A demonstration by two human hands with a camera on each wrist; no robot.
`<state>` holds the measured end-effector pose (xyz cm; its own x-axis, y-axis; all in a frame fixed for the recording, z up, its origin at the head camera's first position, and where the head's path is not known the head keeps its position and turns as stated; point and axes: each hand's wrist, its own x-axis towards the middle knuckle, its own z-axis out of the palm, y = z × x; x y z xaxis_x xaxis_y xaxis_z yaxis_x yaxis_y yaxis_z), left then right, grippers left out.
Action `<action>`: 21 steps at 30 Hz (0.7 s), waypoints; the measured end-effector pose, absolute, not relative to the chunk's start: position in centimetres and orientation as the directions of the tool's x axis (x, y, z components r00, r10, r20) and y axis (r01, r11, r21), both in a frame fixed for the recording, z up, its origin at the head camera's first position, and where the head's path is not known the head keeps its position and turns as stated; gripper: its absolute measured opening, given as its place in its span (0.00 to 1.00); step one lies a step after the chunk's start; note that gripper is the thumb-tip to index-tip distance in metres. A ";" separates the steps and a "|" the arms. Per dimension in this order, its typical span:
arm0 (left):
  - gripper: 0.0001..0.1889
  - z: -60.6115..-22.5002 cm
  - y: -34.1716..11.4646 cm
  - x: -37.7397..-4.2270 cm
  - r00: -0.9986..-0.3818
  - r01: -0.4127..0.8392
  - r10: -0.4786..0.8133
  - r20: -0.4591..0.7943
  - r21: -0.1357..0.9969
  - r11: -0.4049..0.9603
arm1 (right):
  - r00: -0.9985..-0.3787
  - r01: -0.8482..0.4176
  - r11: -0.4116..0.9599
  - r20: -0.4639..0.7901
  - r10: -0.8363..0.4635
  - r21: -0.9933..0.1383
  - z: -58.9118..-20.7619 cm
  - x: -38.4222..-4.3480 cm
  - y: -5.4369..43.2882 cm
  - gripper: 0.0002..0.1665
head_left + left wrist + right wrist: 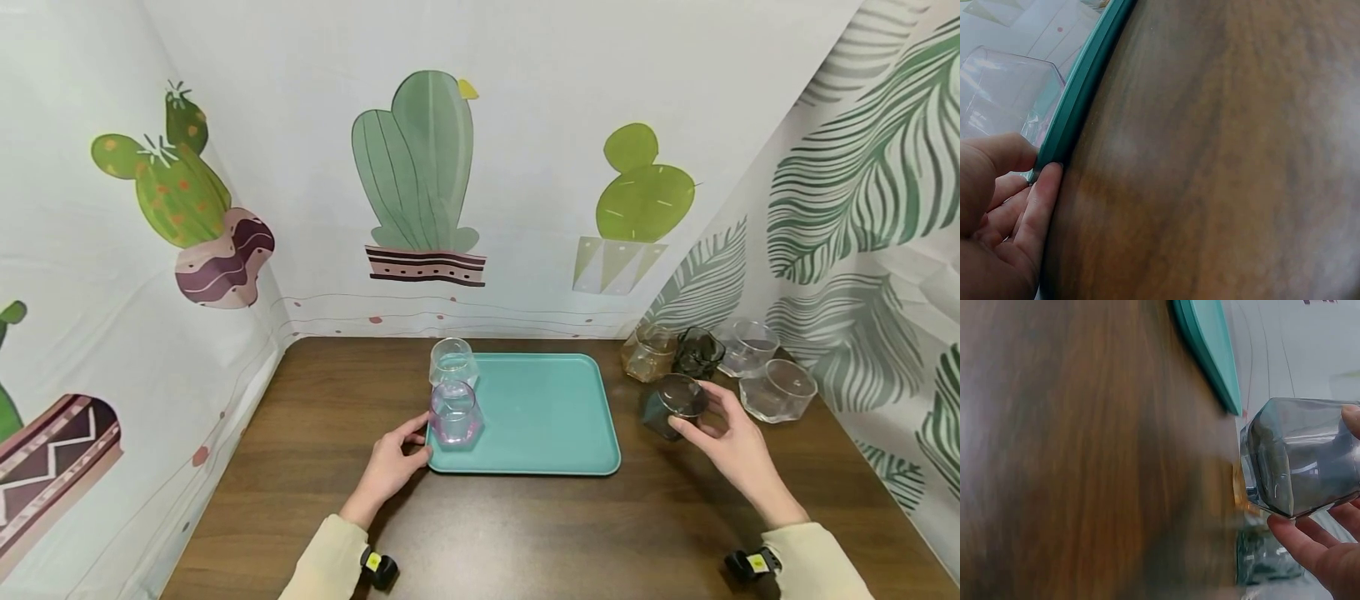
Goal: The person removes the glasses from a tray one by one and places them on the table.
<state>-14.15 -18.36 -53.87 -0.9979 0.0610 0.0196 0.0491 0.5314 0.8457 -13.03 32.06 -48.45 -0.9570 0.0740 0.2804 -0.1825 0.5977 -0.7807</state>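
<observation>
A teal tray (540,412) lies on the wooden table, with a clear glass (453,360) and a pinkish-purple glass (454,414) standing at its left end. My left hand (392,462) pinches the tray's front left edge; in the left wrist view the thumb and fingers (1041,200) meet at the rim (1082,87). To the right of the tray, my right hand (727,429) grips a smoky grey glass (671,404) by its sides. The right wrist view shows this grey glass (1307,459) between thumb and fingers, its faceted base just off the table.
At the back right stand an amber glass (648,354), a dark glass (699,354) and two clear glasses, one behind (748,346) and one nearer (777,392). Printed cloth walls (525,167) border the table at the back and sides.
</observation>
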 end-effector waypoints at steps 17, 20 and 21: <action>0.29 -53.8 -18.3 -14.1 -0.998 0.049 0.060 0.019 0.842 0.537 | -0.941 0.004 0.636 0.213 0.264 -0.772 -48.6 -13.3 35.7 0.46; 0.29 -53.7 -18.3 -14.1 -0.998 0.048 0.061 0.018 0.844 0.535 | -0.929 0.040 0.640 0.207 0.306 -0.768 -48.8 -13.6 36.1 0.46; 0.29 -53.7 -18.2 -14.1 -0.998 0.048 0.061 0.018 0.843 0.535 | -0.926 0.050 0.644 0.205 0.316 -0.763 -48.8 -13.6 36.2 0.47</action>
